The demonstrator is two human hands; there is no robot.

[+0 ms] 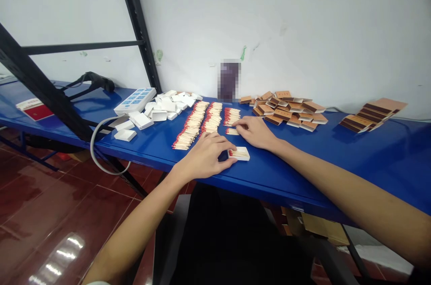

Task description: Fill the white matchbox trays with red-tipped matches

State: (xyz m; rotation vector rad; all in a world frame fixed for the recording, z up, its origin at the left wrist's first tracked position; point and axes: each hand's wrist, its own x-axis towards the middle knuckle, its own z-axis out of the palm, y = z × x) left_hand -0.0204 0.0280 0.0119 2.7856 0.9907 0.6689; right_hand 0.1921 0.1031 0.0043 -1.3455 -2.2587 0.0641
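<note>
My left hand (213, 155) grips the left end of a small white matchbox tray (243, 153), thumb and fingers on its sides. A few red-tipped matches lie inside that tray. Just behind it, my right hand (253, 130) rests on the table with its fingertips at a small group of matches (231, 131); whether it pinches any is too small to make out. Farther back lies a short stack of matches (231, 116). Two longer rows of matches, a left row (191, 125) and a middle row (213, 116), stretch away from me, red heads to the left.
White empty trays (164, 107) are heaped at the back left beside a white power strip (135, 101). Brown matchbox sleeves (286, 107) are piled at the back right, with more stacked sleeves (372, 114) beyond. A black shelf post (138, 24) rises on the left of the blue table (336, 159).
</note>
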